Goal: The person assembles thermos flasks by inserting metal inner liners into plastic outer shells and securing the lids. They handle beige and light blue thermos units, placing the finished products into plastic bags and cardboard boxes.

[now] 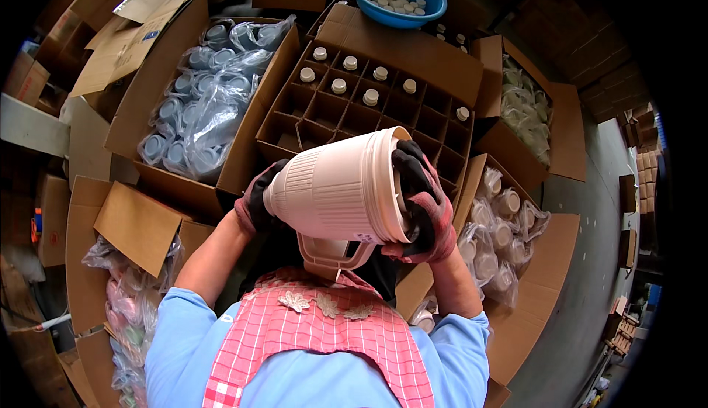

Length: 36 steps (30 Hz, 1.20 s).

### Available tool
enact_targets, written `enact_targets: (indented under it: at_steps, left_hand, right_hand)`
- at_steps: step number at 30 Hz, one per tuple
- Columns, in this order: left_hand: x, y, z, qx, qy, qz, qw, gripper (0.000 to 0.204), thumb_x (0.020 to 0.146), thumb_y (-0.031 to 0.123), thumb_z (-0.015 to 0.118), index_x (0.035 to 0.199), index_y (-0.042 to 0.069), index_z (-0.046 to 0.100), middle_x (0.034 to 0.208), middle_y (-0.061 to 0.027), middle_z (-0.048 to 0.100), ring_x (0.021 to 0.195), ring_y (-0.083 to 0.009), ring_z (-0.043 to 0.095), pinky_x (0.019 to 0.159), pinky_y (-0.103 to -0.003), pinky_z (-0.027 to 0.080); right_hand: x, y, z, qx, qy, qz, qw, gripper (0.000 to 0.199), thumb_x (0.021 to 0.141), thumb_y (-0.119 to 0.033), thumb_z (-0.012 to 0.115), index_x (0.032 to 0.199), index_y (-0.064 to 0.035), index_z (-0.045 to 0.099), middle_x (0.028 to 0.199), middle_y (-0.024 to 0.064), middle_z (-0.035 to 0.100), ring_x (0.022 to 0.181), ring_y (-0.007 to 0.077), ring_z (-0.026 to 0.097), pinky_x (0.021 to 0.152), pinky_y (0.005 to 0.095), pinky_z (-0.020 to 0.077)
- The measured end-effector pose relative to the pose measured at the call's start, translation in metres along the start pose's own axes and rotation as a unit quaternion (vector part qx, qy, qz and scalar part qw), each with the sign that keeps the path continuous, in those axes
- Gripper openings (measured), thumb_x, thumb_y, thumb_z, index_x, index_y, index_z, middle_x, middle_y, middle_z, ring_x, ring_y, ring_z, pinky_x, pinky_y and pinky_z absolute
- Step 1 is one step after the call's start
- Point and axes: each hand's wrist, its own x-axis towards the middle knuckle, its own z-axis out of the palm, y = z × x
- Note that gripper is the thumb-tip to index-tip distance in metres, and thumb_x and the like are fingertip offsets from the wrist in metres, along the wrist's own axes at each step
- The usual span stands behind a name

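A pale pink plastic jug with ribbed walls and a looped handle lies tilted on its side between my hands, in front of my chest. My left hand, in a black and pink work glove, is closed around its narrower end at the left. At the wide end, my right hand, gloved alike, grips the rim, its fingers over the opening. What is inside the jug is mostly hidden by those fingers. Below the jug is my red checked apron with pale flower trims.
A divided carton holding several white-capped bottles stands ahead, with a blue basin of white caps behind it. Plastic-wrapped blue cups fill a carton at left. More open cartons of bagged parts flank me. Grey floor shows at right.
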Motion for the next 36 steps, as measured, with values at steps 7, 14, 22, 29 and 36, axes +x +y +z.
enact_targets:
  at_steps: [7,14,22,29,36]
  left_hand:
    - [0.001,0.026,0.012,-0.067,-0.066,0.085,0.992,0.033,0.096,0.022,0.041,0.123,0.004,0.047,0.116,-0.0062,0.058,0.106,-0.0166,0.054,0.095,-0.031,0.042]
    - [-0.004,-0.022,-0.014,0.028,0.057,0.406,0.912,0.036,0.096,0.029,0.036,0.118,0.003,0.050,0.116,-0.0133,0.057,0.108,-0.0221,0.054,0.094,-0.034,0.042]
    - [-0.009,0.012,0.011,0.022,0.059,0.315,0.947,0.038,0.094,0.027,0.031,0.109,-0.002,0.052,0.112,-0.0157,0.057,0.108,-0.0253,0.053,0.096,-0.034,0.039]
    - [-0.013,0.017,0.009,0.308,0.037,0.274,0.910,0.029,0.093,0.021,0.043,0.113,0.001,0.050,0.107,-0.0110,0.060,0.101,-0.0222,0.057,0.091,-0.034,0.044]
    - [-0.004,0.018,0.025,-0.262,-0.034,-0.065,0.962,0.040,0.094,0.016,0.046,0.132,0.003,0.043,0.127,-0.0104,0.053,0.114,-0.0199,0.053,0.098,-0.036,0.043]
  right_hand:
    - [-0.005,0.002,0.002,-0.016,0.053,0.046,0.997,0.058,0.070,-0.053,0.070,0.092,-0.0030,0.050,0.125,0.0289,0.048,0.121,0.0487,0.042,0.102,0.0531,0.0313]
    - [-0.010,-0.010,0.010,0.048,0.119,0.202,0.971,0.062,0.068,-0.055,0.071,0.093,-0.0002,0.055,0.118,0.0254,0.052,0.112,0.0421,0.050,0.096,0.0436,0.0381]
    - [-0.004,-0.010,0.009,0.303,0.239,0.353,0.852,0.086,0.070,-0.059,0.067,0.126,0.0019,0.044,0.110,0.0071,0.057,0.099,0.0159,0.055,0.084,0.0282,0.0444]
    - [0.002,-0.005,0.004,0.128,0.110,0.208,0.963,0.069,0.086,-0.048,0.055,0.130,0.0033,0.043,0.128,0.0192,0.050,0.120,0.0292,0.048,0.099,0.0356,0.0369]
    - [0.032,-0.027,-0.017,-0.038,-0.078,-0.061,0.994,0.067,0.078,-0.056,0.058,0.122,-0.0055,0.051,0.127,0.0235,0.049,0.121,0.0472,0.043,0.102,0.0545,0.0295]
